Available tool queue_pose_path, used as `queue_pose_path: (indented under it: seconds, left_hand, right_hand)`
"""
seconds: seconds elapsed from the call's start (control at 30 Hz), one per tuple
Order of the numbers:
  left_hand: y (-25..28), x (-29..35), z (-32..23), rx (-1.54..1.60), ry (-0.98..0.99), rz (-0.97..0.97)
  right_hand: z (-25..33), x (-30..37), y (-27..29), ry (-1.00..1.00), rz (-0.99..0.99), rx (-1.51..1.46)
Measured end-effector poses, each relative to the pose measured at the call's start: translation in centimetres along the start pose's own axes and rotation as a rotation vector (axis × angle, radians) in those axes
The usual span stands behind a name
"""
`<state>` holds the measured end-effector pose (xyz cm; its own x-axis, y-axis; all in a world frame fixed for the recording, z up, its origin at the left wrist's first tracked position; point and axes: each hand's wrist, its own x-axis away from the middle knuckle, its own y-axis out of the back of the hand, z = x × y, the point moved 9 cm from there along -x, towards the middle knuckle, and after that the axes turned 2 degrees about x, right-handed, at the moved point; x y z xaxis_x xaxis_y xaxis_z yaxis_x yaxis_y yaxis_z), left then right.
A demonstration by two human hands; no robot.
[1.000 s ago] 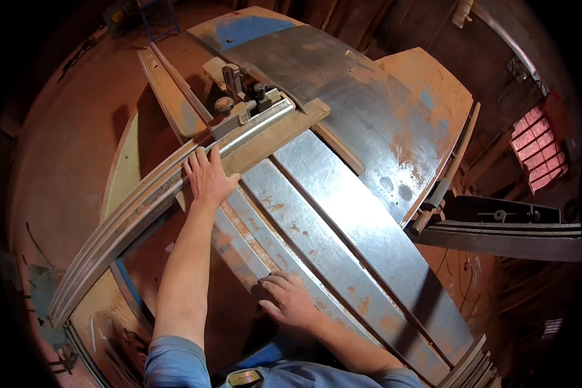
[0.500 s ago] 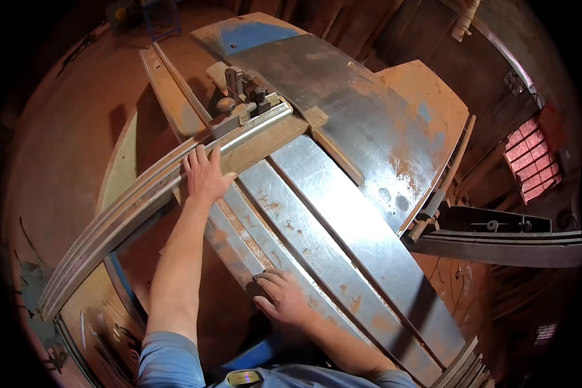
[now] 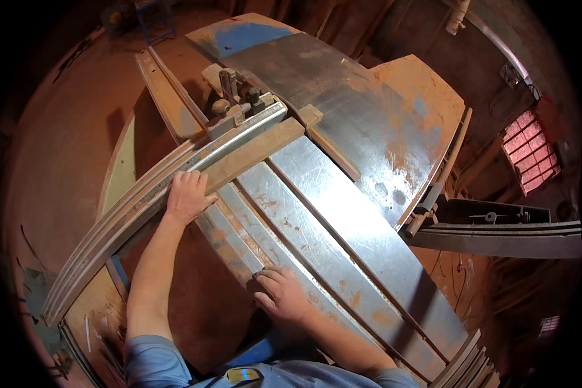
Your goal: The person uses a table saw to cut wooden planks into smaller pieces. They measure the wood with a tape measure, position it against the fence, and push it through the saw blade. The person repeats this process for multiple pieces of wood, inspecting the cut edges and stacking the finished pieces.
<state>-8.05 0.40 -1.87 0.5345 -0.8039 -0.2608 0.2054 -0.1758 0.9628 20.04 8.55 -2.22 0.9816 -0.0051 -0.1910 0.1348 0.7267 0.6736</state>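
Observation:
A long wooden strip lies along the near side of a metal fence rail, across a silver slotted metal table. My left hand is closed over the strip's left part, fingers together on the rail side and thumb on the near side. The strip's end under it is hidden. My right hand has its fingers bent over the left edge of the metal table, thumb tucked lower. Its fingertips are partly out of sight. A dusty stop block with knobs sits on the rail's far end.
Past the slotted table spreads a wide metal machine top with orange dust and a blue patch. A narrow wooden piece lies on it. Stacked strips stand lower right. A dark rail juts out at the right.
My left hand has slid down and left along the rail, baring more of the wooden strip. My right hand stays at the table edge. The view has shifted slightly.

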Motion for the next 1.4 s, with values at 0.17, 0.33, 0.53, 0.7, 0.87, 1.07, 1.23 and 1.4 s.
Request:
queue_pose_path:
  seconds: [0.17, 0.33, 0.53, 0.7, 0.87, 1.07, 1.23, 1.4]
  left_hand:
    - [-0.3, 0.8, -0.1, -0.083, 0.241, 0.045]
    - [-0.2, 2.5, -0.9, 0.205, 0.475, 0.351]
    - [-0.6, 10.2, -8.2, 1.101, 0.674, 0.471]
    - [2.8, 9.1, -18.1, 1.23, 0.694, -0.035]
    - [5.2, 3.7, -23.4, 1.542, 0.616, -0.209]
    - [5.5, 5.9, -23.6, 1.706, 0.479, 0.003]
    - [3.5, 15.8, -18.9, 1.483, 0.705, 0.03]
    - [2.3, 22.4, -17.2, 1.586, 0.9, 0.028]
  right_hand:
    - [0.3, -0.4, -0.1, -0.004, 0.016, 0.026]
    - [-0.3, -0.2, -0.8, -0.026, 0.029, 0.026]
    - [-2.7, 1.7, -1.2, -0.681, -0.07, -0.86]
    - [-2.0, 2.2, 3.2, -0.732, -0.231, -0.844]
    - [-4.9, 2.4, 11.3, -0.659, -0.538, -0.761]
    - [-9.9, -3.2, 24.3, -0.539, -0.321, -0.294]
    - [-11.9, -12.6, 29.4, -0.611, 0.026, 0.491]
    - [-13.2, -17.3, 29.8, -0.647, 0.194, 0.638]
